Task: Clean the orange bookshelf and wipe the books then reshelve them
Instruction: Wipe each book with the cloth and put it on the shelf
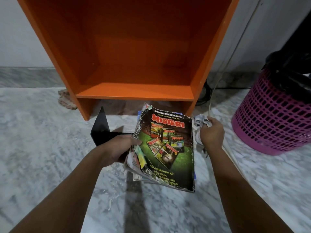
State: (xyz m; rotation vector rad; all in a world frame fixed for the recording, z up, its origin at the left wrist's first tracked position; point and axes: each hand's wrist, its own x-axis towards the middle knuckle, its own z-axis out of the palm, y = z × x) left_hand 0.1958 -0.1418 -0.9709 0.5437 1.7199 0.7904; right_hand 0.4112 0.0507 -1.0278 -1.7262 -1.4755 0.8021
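The orange bookshelf (133, 47) stands against the wall with nothing on its shelf. In front of it my left hand (120, 148) grips the left edge of a worn magazine (168, 148) whose dark cover reads "MISTERI". It is lifted at a tilt over a small pile of other books (138, 177) on the floor. My right hand (212, 132) is to the right of the magazine and clutches a crumpled grey cloth (200, 122).
A black metal bookend (102, 130) stands on the marble floor left of the magazine. A pink mesh bin (276, 111) with a black bag sits at the right. Cables (206, 95) run behind the shelf's right side. A brown rag (64, 100) lies at its left foot.
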